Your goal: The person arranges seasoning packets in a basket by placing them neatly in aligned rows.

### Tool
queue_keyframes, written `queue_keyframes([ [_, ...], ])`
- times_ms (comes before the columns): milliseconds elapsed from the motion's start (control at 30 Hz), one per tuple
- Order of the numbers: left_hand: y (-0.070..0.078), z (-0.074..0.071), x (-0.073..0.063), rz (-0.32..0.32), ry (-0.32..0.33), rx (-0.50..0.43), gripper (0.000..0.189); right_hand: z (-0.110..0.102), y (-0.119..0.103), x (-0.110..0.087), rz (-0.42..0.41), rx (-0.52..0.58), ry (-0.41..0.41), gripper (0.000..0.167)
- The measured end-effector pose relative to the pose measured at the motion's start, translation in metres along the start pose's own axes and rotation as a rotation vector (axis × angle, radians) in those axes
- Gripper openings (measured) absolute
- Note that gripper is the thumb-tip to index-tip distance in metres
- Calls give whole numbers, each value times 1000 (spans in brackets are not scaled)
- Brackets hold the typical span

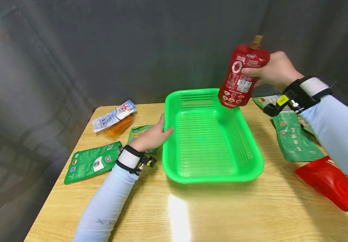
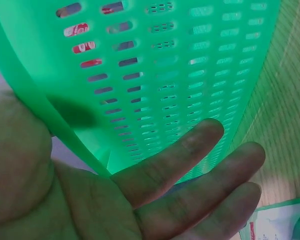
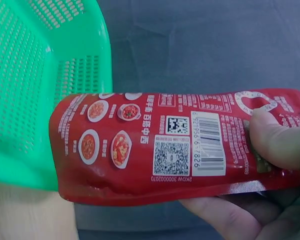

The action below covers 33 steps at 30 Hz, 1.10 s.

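Observation:
My right hand (image 1: pixel 278 69) grips a red Heinz sauce pouch (image 1: pixel 242 80) with a gold spout cap, thumb on its printed back. The pouch hangs above the right back rim of a green plastic basket (image 1: pixel 213 179), cap up. In the right wrist view, barcodes and food pictures show on the pouch (image 3: pixel 155 150). At the basket's left rim rests my left hand (image 1: pixel 151 137), its thumb at the rim. The left wrist view has its fingers (image 2: pixel 190 195) extended and spread beside the perforated outer wall (image 2: pixel 155 65). The basket's inside holds nothing visible.
Left on the wooden table (image 1: pixel 137 215) lie a green pouch (image 1: pixel 92 161), a white-blue packet (image 1: pixel 114 116), an orange packet (image 1: pixel 119 126) and a green packet (image 1: pixel 137 131). Green pouches (image 1: pixel 295 137) and a red pouch (image 1: pixel 328 181) lie right. A dark curtain (image 1: pixel 131 50) hangs behind.

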State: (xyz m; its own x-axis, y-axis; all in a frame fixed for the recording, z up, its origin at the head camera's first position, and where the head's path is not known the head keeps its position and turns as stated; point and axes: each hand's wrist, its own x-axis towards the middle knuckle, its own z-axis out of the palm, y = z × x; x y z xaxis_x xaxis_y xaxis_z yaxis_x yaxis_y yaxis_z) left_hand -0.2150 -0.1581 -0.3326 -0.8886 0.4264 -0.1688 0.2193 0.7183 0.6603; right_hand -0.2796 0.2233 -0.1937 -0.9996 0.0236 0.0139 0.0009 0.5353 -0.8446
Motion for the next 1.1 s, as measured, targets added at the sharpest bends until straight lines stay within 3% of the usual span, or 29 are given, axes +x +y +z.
queue_keyframes([
  [233,1,-1,-3,-13,2,18,86,25,1,10,-4,17,-88,77],
  [533,4,5,-7,-33,15,14,84,56,12,22,-19,-2,-139,69],
  [667,5,10,-7,-12,16,5,83,60,20,27,-15,-24,-172,68],
  [900,9,13,-10,-37,25,43,84,67,32,38,-15,-66,-204,63],
  [1100,10,14,-16,-44,26,42,83,75,40,42,-17,-6,-226,61],
])
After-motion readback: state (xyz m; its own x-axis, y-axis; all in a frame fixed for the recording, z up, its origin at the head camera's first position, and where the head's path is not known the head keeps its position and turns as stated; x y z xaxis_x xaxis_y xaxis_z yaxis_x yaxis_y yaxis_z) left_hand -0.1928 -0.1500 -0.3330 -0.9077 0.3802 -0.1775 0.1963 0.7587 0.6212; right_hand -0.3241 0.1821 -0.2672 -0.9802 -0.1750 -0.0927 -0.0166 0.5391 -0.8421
